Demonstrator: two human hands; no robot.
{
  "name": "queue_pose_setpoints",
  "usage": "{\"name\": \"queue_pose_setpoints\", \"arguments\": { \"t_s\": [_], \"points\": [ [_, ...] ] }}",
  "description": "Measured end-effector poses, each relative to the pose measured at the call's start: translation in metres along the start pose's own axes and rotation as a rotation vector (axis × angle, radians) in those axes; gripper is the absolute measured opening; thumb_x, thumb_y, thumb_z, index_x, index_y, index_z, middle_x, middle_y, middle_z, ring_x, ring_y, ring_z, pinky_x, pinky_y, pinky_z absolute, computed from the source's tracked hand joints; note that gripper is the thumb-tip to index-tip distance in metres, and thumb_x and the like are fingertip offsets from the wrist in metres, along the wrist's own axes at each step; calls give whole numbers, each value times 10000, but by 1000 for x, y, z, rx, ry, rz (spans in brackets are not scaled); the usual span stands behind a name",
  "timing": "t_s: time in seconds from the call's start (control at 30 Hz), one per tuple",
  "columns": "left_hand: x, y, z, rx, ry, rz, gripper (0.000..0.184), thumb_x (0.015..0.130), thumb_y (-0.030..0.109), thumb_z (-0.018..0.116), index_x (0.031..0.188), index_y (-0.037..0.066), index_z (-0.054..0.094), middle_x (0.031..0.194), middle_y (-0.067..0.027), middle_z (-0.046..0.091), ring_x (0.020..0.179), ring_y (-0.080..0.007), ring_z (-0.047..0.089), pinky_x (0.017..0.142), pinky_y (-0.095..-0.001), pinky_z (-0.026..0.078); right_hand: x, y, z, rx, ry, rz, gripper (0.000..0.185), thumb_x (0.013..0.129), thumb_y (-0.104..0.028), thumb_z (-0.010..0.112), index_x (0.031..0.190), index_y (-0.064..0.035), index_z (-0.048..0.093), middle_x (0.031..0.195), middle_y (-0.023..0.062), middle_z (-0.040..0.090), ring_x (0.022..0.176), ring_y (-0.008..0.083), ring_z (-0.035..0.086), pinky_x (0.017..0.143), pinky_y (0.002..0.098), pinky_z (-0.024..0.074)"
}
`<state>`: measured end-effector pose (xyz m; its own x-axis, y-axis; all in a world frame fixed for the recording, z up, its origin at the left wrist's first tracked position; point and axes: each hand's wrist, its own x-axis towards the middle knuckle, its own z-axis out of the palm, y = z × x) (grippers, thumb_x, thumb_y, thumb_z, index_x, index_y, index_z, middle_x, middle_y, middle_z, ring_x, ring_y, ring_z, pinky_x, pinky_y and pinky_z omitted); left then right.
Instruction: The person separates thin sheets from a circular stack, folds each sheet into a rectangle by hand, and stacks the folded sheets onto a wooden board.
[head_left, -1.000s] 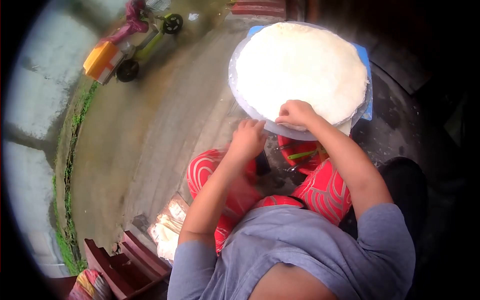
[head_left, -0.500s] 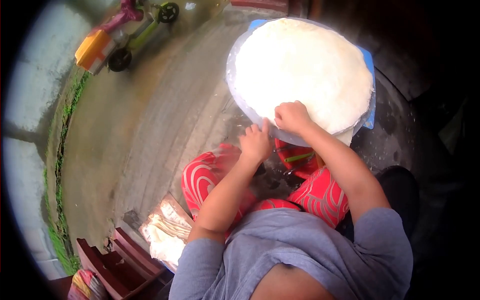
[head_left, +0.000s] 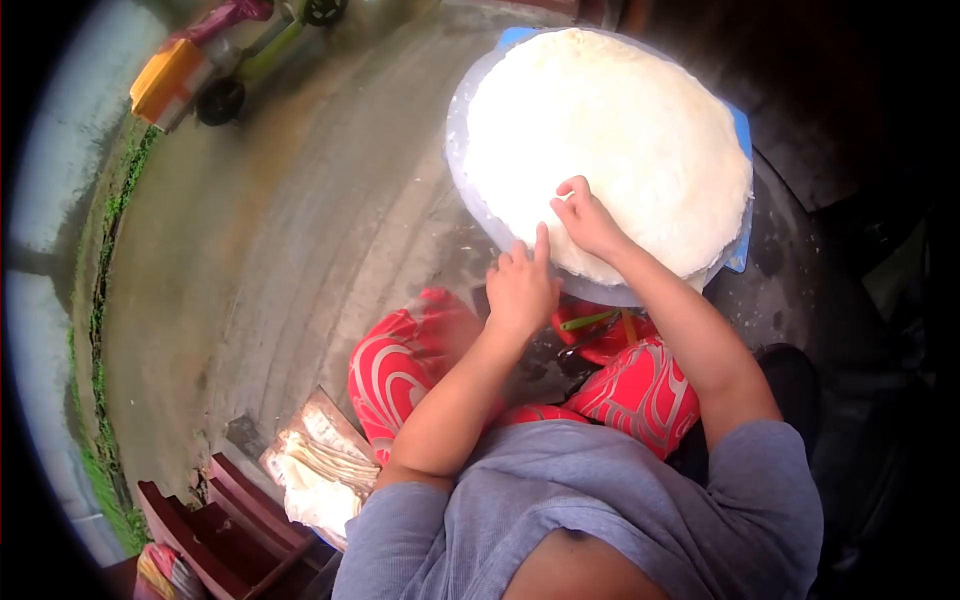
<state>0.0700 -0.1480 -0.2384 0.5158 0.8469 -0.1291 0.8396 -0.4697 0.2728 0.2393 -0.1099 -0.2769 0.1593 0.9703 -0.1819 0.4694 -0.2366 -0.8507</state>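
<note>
A large, round, pale sheet or stack of sheets [head_left: 610,130], dough-like and overexposed, lies on a round base with a greyish, translucent rim [head_left: 462,150]. My right hand [head_left: 592,222] is over its near part, index finger and thumb slightly apart and the other fingers curled. Nothing shows between those two fingertips. My left hand [head_left: 522,285] is at the near left rim. Its index finger is stretched toward the pale surface and the other fingers are loosely bent. Whether that fingertip touches the sheet I cannot tell.
Blue corners [head_left: 740,135] stick out under the round base. A red container [head_left: 600,340] with a green-handled item is between my knees. Folded pale sheets [head_left: 325,470] lie at my left, beside a dark red wooden stool [head_left: 215,530]. A scooter [head_left: 255,65] stands far left.
My right hand has loosened from a closed shape, its index finger now extended, a little farther onto the sheet. My left index finger has straightened. The view has shifted slightly.
</note>
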Motion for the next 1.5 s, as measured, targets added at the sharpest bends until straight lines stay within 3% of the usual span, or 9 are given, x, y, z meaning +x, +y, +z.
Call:
{"name": "queue_pose_setpoints", "arguments": {
  "t_s": [0.13,0.33,0.5,0.93,1.0,1.07,1.3,1.4,1.5],
  "points": [
    [-3,3,18,194,-5,-38,807,750,383,685,1347,-51,359,986,-106,565,870,-244,596,695,-401,493,-7,-17,-1,-419,-48,-351,231,797,-281,660,839,-71,575,740,62,586,667,234,586,630,348,473],
    [-6,5,25,227,12,-5,822,749,412,673,1339,-70,365,910,-78,562,750,-195,616,624,-353,485,3,-21,12,-716,15,-483,218,728,-297,692,761,-99,607,763,60,622,699,258,615,654,377,484],
    [-1,6,27,198,-143,-29,750,806,331,612,1388,-37,312,1007,-109,556,809,-209,613,671,-363,458,3,-31,9,-652,17,-423,171,740,-266,664,748,-101,620,766,52,632,705,254,617,661,377,480],
    [2,9,42,291,-34,-22,836,754,407,670,1367,-50,331,946,-98,577,731,-210,633,634,-355,504,8,-33,19,-683,-33,-493,148,733,-243,681,727,-109,619,741,40,637,717,235,621,693,376,452],
    [3,9,35,164,-147,-22,663,839,205,525,1393,-65,280,1040,-127,561,846,-227,617,703,-391,460,9,-33,18,-675,-32,-480,124,738,-222,668,728,-108,620,729,46,632,699,245,617,672,383,457],
    [3,8,35,157,-148,-25,661,841,204,524,1393,-64,280,1040,-127,561,846,-227,616,705,-394,459,11,-34,17,-668,-33,-469,101,743,-201,656,730,-106,621,717,53,627,681,256,613,651,389,463],
    [3,9,39,138,-109,-38,613,854,179,507,1383,-59,306,1041,-129,562,847,-228,611,696,-386,460,28,-25,-3,-430,384,-257,115,757,-96,575,863,-80,537,695,81,618,641,267,603,588,382,480],
    [2,10,32,155,-100,-26,602,840,170,520,1364,-60,337,1014,-113,559,820,-218,602,682,-366,463,44,-5,-23,-322,445,64,127,813,-130,554,931,-85,564,796,68,644,717,241,627,650,369,489],
    [3,11,40,255,106,-20,645,759,214,605,1325,-24,408,913,-84,558,741,-201,598,647,-327,483,58,6,-10,-391,446,-164,183,865,-192,531,997,-78,584,926,95,640,809,245,630,708,365,496]
  ]
}}
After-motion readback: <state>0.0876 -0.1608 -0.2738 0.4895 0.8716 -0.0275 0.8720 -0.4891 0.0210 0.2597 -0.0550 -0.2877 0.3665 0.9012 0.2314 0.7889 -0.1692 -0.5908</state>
